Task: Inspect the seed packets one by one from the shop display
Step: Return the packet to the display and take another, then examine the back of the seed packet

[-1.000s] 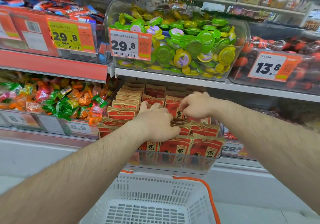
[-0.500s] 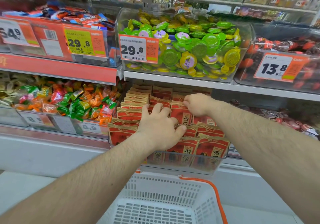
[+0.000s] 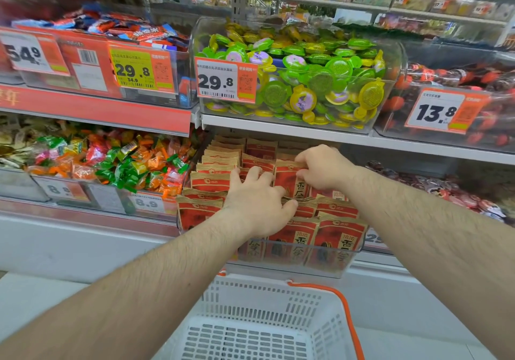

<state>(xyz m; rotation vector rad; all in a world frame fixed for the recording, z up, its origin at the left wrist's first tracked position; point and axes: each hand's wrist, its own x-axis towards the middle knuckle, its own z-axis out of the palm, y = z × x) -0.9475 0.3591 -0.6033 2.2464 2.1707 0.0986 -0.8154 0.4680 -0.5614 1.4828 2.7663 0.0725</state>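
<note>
Two bare hands are reached into a clear bin of red seed packets on a shop shelf.

The seed packets [image 3: 338, 237] are stood in rows, upright and overlapping, inside a clear display bin [image 3: 328, 262] on the lower shelf. The left hand [image 3: 257, 206] is laid palm down across the middle rows, with its fingers spread and fairly straight over the packet tops, nothing being grasped. The right hand [image 3: 320, 169] is placed just behind and to the right of it, its fingers curled and pinched on the top edge of one raised packet [image 3: 289, 178], which is seen standing higher than those around it. A white shopping basket [image 3: 250, 332] with an orange handle is seen below the bin. Bins of wrapped sweets [image 3: 117, 162] and green and yellow jelly cups [image 3: 306, 78] are ranged on the shelves to the left and above.
</note>
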